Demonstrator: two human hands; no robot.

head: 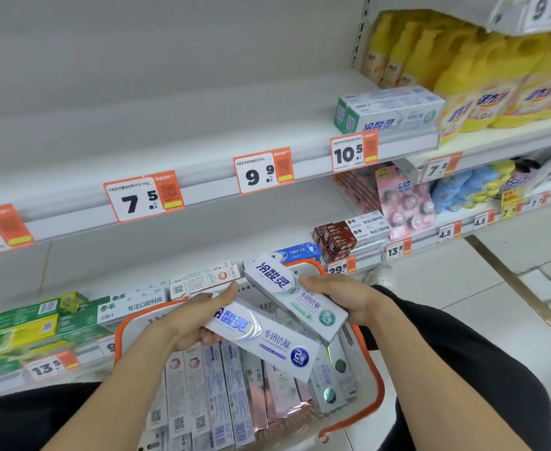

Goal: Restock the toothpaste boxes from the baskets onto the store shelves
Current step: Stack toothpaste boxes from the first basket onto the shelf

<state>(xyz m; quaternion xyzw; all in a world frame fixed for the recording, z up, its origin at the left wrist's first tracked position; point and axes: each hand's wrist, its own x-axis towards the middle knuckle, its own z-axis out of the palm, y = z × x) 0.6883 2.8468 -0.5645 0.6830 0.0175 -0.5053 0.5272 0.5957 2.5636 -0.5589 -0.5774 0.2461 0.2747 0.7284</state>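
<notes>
Two toothpaste boxes are held above the basket [376,379]. The blue-badged box [261,340] is gripped at its upper-left end by the left hand [196,320], thumb on the top face; its long axis runs down and to the right. The green-badged box [295,296] is gripped near its lower-right end by the right hand [339,296]; its long axis runs up-left to down-right, and its lower edge overlaps the blue-badged box. Both hands are closed on their boxes. Further boxes stand on end inside the orange-rimmed basket, directly below. A matching stack of green-badged boxes [388,113] lies on the upper shelf [202,125], above the 10.5 price tag [354,153], up and to the right of both hands. The right hand is the nearer to that stack, so the green-badged box is judged the likelier first placement. The shelf above the 9.9 price tag [262,170] carries no stock. Yellow bottles [482,79] stand immediately right of the stack.
</notes>
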